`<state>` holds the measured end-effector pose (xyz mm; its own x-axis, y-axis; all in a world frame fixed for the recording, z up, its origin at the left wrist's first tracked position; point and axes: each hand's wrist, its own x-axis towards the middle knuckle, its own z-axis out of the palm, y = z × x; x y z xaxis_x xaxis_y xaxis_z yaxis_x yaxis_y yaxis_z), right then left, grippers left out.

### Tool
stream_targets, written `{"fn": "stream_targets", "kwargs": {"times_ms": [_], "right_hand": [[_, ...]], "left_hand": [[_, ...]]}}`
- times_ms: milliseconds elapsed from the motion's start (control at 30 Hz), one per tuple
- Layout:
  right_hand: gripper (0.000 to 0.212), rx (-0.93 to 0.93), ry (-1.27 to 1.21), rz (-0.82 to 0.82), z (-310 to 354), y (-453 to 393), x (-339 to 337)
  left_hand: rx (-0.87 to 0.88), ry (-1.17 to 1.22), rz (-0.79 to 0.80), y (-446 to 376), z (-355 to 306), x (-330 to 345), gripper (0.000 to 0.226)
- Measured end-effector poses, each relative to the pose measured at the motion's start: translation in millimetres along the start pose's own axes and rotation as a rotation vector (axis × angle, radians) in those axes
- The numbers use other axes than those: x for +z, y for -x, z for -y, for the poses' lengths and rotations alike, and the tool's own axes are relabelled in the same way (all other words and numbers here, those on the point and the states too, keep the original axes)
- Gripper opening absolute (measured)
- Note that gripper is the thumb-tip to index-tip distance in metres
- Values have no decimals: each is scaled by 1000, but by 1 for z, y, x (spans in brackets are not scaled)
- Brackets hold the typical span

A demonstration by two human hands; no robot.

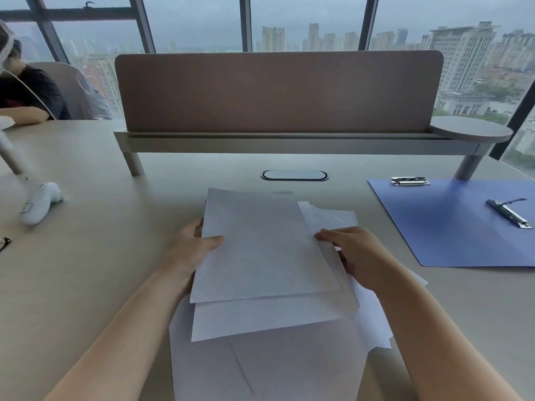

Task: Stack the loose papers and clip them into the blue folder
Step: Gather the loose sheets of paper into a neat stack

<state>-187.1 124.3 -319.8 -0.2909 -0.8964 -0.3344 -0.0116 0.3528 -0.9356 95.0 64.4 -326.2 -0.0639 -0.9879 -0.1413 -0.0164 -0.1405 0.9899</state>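
Left hand [192, 247] and right hand [357, 253] pinch opposite edges of fanned loose white paper sheets [266, 250]; best to tap edges flush on beige desk [115, 256] before moving to open blue plastic folder [451, 227].

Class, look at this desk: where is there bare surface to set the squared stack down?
Bare beige desk lies between the white handheld device and the loose white papers, and between the papers and the open blue folder. The near middle is crowded with papers under both hands.
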Motion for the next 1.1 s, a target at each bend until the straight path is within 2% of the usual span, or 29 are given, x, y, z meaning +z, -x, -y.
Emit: {"fn": "stream_targets", "kwargs": {"times_ms": [67, 133, 167, 233, 267, 300, 400, 433, 533, 600, 667, 767, 800, 867, 967, 1033, 1100], "right_hand": [[13, -10, 39, -1, -2, 1, 3], [17, -13, 17, -9, -3, -2, 4], [29, -8, -3, -11, -4, -3, 6], [71, -3, -41, -5, -7, -5, 10], [84, 0, -56, -2, -8, -7, 11], [84, -3, -53, 9, -9, -7, 13], [37, -56, 108, 57, -5, 0, 21], [32, -84, 192, 42, -6, 1, 24], [28, -214, 273, 7, -3, 5, 29], [25, -308, 150, 11, 2, 10, 26], [26, -414, -23, 49, 11, 19, 21], [25, -559, -228, 140, 22, 28, 15], [23, -602, -261, 162, 26, 30, 14], [17, -672, -304, 169, 35, 34, 14], [14, -755, -333, 138, 46, 39, 13], [18, -779, -341, 123, 47, 43, 13], [27, -728, -336, 116, 41, 47, 12]], "left_hand": [[53, -109, -40, 2, 4, 7, 36], [118, -184, -66, 3, 8, 12, 34], [138, -213, -67, 3, 9, 13, 35], [161, -253, -65, 2, 11, 13, 34], [178, -272, -57, 1, 13, 13, 34], [199, -289, -39, 1, 13, 12, 33], [241, -240, 12, 1, 12, 15, 27], [251, -226, 7, 1, 12, 16, 25], [296, -233, -51, 0, 10, 17, 24], [332, -215, -88, 2, 7, 17, 23], [331, -134, -103, 0, 3, 16, 34], [205, 173, 1, -4, -13, 15, 63], [185, 251, 45, -4, -19, 14, 66], [275, 283, 100, 3, -35, 18, 50], [437, 312, 68, 19, -57, 27, 24], [476, 346, 102, 25, -63, 29, 21], [448, 352, 173, 28, -63, 29, 25]]}}
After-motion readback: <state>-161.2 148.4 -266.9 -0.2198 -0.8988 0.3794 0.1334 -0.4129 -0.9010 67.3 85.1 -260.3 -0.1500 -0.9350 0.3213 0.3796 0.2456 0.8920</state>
